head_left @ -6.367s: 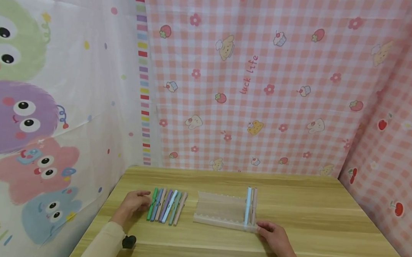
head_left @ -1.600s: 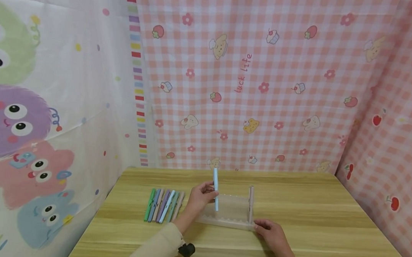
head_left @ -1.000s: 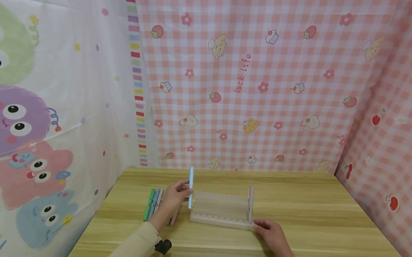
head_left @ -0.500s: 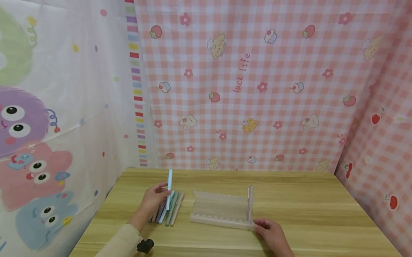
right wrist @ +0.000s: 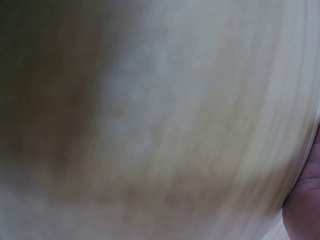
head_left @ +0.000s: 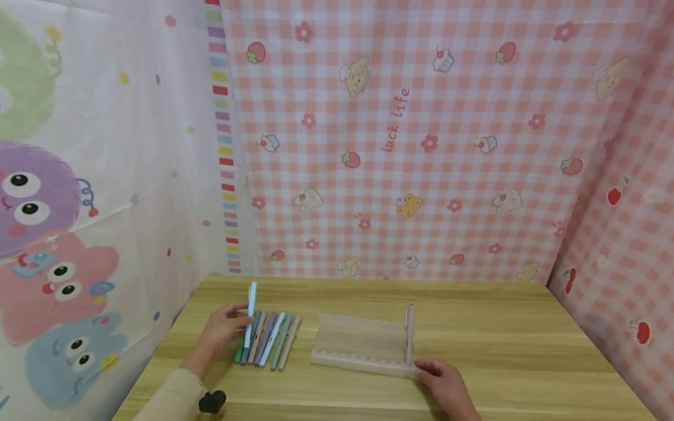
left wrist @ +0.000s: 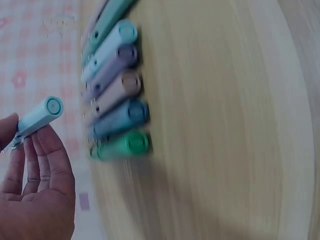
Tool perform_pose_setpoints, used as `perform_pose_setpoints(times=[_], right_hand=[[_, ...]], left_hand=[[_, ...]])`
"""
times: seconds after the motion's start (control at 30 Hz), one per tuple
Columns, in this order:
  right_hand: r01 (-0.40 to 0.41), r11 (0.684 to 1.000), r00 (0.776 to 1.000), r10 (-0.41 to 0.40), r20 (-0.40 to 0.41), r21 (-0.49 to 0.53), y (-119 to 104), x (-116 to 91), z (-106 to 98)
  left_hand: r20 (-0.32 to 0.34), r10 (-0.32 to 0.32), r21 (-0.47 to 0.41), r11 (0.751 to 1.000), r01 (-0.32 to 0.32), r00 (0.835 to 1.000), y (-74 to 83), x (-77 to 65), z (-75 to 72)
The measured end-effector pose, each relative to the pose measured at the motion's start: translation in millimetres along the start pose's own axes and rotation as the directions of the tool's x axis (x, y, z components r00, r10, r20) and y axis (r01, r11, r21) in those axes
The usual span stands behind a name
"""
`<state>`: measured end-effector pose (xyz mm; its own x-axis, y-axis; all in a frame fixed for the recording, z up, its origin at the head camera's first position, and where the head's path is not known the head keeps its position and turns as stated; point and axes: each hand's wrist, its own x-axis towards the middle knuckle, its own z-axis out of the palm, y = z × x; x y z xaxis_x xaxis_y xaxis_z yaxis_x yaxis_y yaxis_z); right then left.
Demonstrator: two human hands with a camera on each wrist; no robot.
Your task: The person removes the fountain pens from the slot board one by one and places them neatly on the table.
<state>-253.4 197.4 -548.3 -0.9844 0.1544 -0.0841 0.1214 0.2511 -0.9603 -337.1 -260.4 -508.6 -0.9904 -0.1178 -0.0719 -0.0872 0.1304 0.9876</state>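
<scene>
My left hand [head_left: 220,332] pinches a light blue pen [head_left: 251,313] upright between thumb and fingers, above the left end of a row of pens. In the left wrist view that pen [left wrist: 40,116] points its round end at the camera, apart from the row. The row holds several capped pens side by side, among them a green pen [left wrist: 122,146], a blue pen [left wrist: 120,120] and a purple pen [left wrist: 111,70]. At the right, my right hand [head_left: 445,385] grips the right corner of a clear notched pen rack [head_left: 358,363]. One pinkish pen [head_left: 410,336] stands in the rack's right end.
Both the row and the rack rest on a wood-grain table [head_left: 478,330], with a gap between them. Patterned cloths [head_left: 457,178] hang behind and at both sides. The right wrist view is mostly blurred table surface.
The light blue pen, earlier standing in the rack beside the pinkish one, is now in my left hand. That hand has carried it left across the row. My right hand stays at the rack's corner.
</scene>
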Motion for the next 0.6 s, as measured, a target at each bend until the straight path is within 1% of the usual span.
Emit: perform_pose_setpoints(times=[0.1,0.23,0.47,0.6], right_hand=[[0.002,1.000,1.000,-0.002,0.001,-0.004,0.2,0.7,0.0],[0.003,1.000,1.000,-0.003,0.002,-0.017,1.3,2.1,-0.5],[0.001,1.000,1.000,-0.001,-0.001,-0.011,1.3,1.6,0.4],[0.003,1.000,1.000,-0.003,-0.001,-0.013,0.1,0.4,1.1]], left_hand=[[0.003,-0.013,0.017,1.000,0.013,1.000,-1.4,-1.0,-10.7],[0.005,-0.033,0.032,0.999,0.033,0.999,-3.5,-3.4,-20.9],[0.001,-0.044,0.065,0.997,0.044,0.999,-10.3,-4.8,-32.5],[0.013,-0.048,0.056,0.997,0.048,0.999,-14.8,-4.0,-38.1]])
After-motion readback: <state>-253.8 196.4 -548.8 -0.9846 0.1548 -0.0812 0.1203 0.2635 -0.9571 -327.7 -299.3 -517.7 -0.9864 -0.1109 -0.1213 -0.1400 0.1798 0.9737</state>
